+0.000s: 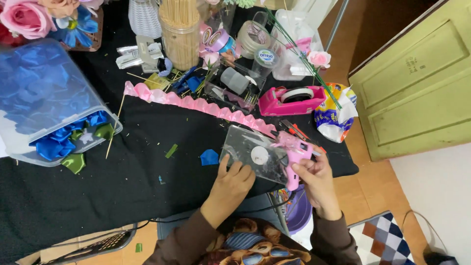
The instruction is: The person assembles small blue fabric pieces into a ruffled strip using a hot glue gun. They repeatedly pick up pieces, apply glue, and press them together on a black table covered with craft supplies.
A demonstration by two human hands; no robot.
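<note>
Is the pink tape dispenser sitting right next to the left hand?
No, the pink tape dispenser sits farther back on the table, while the left hand rests on the clear plastic sheet.

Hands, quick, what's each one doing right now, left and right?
Left hand: open, fingers resting on the clear plastic sheet.
Right hand: closed around the pink glue gun.
</note>
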